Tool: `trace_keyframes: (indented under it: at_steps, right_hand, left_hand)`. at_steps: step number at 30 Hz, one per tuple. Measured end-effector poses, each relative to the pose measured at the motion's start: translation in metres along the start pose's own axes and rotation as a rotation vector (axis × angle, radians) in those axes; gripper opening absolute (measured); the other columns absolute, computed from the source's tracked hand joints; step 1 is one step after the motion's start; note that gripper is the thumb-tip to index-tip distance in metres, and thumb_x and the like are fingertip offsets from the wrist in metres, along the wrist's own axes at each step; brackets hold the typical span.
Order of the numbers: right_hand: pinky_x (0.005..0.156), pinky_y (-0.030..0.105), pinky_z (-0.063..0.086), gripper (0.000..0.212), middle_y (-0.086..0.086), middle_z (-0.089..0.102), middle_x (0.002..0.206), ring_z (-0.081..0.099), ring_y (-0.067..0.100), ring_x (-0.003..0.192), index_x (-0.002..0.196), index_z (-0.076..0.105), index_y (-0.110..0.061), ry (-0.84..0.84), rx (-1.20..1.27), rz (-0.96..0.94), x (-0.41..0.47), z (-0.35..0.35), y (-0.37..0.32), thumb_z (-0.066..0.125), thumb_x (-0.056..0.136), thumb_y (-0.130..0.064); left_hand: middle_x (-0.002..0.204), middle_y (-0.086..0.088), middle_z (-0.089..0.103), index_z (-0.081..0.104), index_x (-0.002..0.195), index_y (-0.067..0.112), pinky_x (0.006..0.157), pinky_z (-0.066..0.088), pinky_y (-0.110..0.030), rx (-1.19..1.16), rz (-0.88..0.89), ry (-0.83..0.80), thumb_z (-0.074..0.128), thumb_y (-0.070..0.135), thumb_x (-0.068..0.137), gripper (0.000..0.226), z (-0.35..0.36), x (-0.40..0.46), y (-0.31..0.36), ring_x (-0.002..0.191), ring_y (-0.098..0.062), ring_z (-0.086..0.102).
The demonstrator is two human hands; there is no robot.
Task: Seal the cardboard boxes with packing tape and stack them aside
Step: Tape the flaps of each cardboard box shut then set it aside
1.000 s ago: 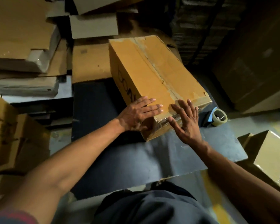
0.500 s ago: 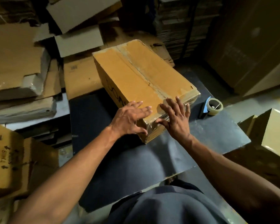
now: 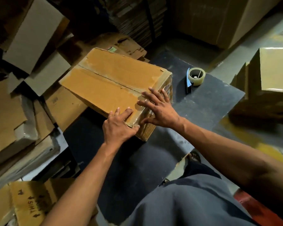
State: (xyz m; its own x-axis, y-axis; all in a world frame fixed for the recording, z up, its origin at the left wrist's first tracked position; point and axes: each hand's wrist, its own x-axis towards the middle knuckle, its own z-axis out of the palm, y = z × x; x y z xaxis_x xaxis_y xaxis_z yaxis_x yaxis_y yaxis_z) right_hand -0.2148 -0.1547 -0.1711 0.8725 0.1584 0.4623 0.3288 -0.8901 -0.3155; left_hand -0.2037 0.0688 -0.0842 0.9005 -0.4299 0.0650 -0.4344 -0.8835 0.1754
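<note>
Work surface: a dark board (image 3: pixel 211 101) is seen low over the floor, with flattened cardboard (image 3: pixel 15 111) heaped to its left.
Cardboard box: the box (image 3: pixel 111 84) is laid on the far left part of the board, its flaps closed and tape run along the centre seam and over the near end.
Second box: a glossy taped box (image 3: pixel 274 70) is seen at the right, off the board.
Right hand: the right hand (image 3: pixel 160 110) is pressed flat on the near end, fingers spread and straight; nothing is gripped.
Left hand: the left hand (image 3: pixel 119 126) is laid on the near corner, fingers extended across the top, thumb over the edge.
Tape dispenser: the dispenser (image 3: pixel 194 78) is left on the board, right of the box, apart from it.
</note>
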Motion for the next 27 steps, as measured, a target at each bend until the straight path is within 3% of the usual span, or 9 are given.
trace_keyframes:
  at_steps: [3, 5, 7, 12, 16, 20, 22, 27]
  right_hand:
    - [0.120, 0.072, 0.004, 0.113, 0.007, 0.018, 0.170, -0.005, 0.030, 0.159, 0.161, 0.024, -0.036, -0.123, -0.052, -0.006, -0.002, -0.004, 0.003, 0.063, 0.068, -0.086]
    - [0.120, 0.071, -0.002, 0.125, 0.009, 0.011, 0.171, -0.012, 0.030, 0.158, 0.164, 0.013, -0.036, -0.163, -0.071, 0.029, -0.001, -0.005, -0.002, 0.055, 0.062, -0.096]
    - [0.120, 0.072, -0.002, 0.125, 0.010, 0.012, 0.171, -0.011, 0.031, 0.159, 0.163, 0.014, -0.034, -0.140, -0.061, 0.076, -0.002, -0.003, -0.010, 0.049, 0.063, -0.100]
    - [0.118, 0.073, 0.008, 0.113, 0.013, 0.020, 0.167, -0.001, 0.035, 0.159, 0.159, 0.023, -0.032, -0.038, -0.047, 0.126, -0.003, 0.010, -0.020, 0.066, 0.069, -0.083]
    - [0.119, 0.074, 0.001, 0.125, 0.012, 0.014, 0.170, -0.009, 0.034, 0.158, 0.162, 0.016, -0.035, -0.104, -0.102, 0.078, -0.004, 0.007, -0.011, 0.071, 0.061, -0.086]
    - [0.119, 0.073, -0.005, 0.113, 0.009, 0.016, 0.170, -0.012, 0.029, 0.159, 0.161, 0.023, -0.034, -0.094, -0.019, 0.091, -0.003, -0.004, -0.012, 0.041, 0.071, -0.099]
    - [0.118, 0.073, 0.002, 0.098, 0.008, 0.022, 0.169, -0.005, 0.028, 0.160, 0.158, 0.033, -0.032, -0.029, 0.025, 0.130, -0.002, -0.003, -0.020, 0.029, 0.082, -0.094]
    - [0.118, 0.072, 0.008, 0.086, 0.009, 0.028, 0.165, 0.004, 0.032, 0.159, 0.150, 0.046, -0.030, 0.054, 0.018, 0.178, -0.003, 0.012, -0.027, 0.030, 0.088, -0.087]
  left_hand:
    - [0.145, -0.024, 0.057, 0.062, 0.136, 0.043, 0.093, 0.055, -0.055, 0.051, 0.011, -0.028, 0.083, 0.062, 0.070, 0.072, 0.001, 0.002, -0.002, 0.128, -0.048, 0.057]
    - [0.133, -0.029, 0.064, 0.068, 0.130, 0.039, 0.081, 0.059, -0.051, 0.087, 0.076, -0.007, 0.078, 0.071, 0.070, 0.069, 0.001, 0.004, -0.006, 0.115, -0.048, 0.066]
    - [0.123, -0.032, 0.067, 0.072, 0.126, 0.036, 0.071, 0.061, -0.048, 0.115, 0.134, 0.002, 0.065, 0.082, 0.071, 0.072, 0.002, 0.006, -0.011, 0.103, -0.048, 0.071]
    - [0.115, -0.032, 0.070, 0.076, 0.119, 0.033, 0.064, 0.062, -0.049, 0.166, 0.208, 0.018, 0.054, 0.079, 0.084, 0.062, 0.002, 0.010, -0.013, 0.100, -0.051, 0.071]
    - [0.121, -0.011, 0.074, 0.079, 0.112, 0.036, 0.083, 0.061, -0.051, -0.046, 0.190, 0.054, 0.047, 0.065, 0.099, 0.045, -0.010, 0.009, -0.017, 0.121, -0.041, 0.066]
    - [0.142, 0.005, 0.062, 0.067, 0.133, 0.041, 0.102, 0.052, -0.053, -0.124, 0.209, 0.006, 0.044, 0.075, 0.092, 0.058, -0.011, 0.002, -0.028, 0.139, -0.030, 0.052]
    - [0.145, 0.006, 0.059, 0.064, 0.138, 0.036, 0.107, 0.047, -0.053, -0.119, 0.252, 0.020, 0.046, 0.076, 0.088, 0.067, -0.002, 0.000, -0.033, 0.141, -0.029, 0.050]
    - [0.142, -0.003, 0.062, 0.063, 0.140, 0.022, 0.114, 0.041, -0.057, -0.031, 0.336, 0.159, 0.051, 0.060, 0.096, 0.060, 0.023, -0.002, -0.037, 0.136, -0.035, 0.054]
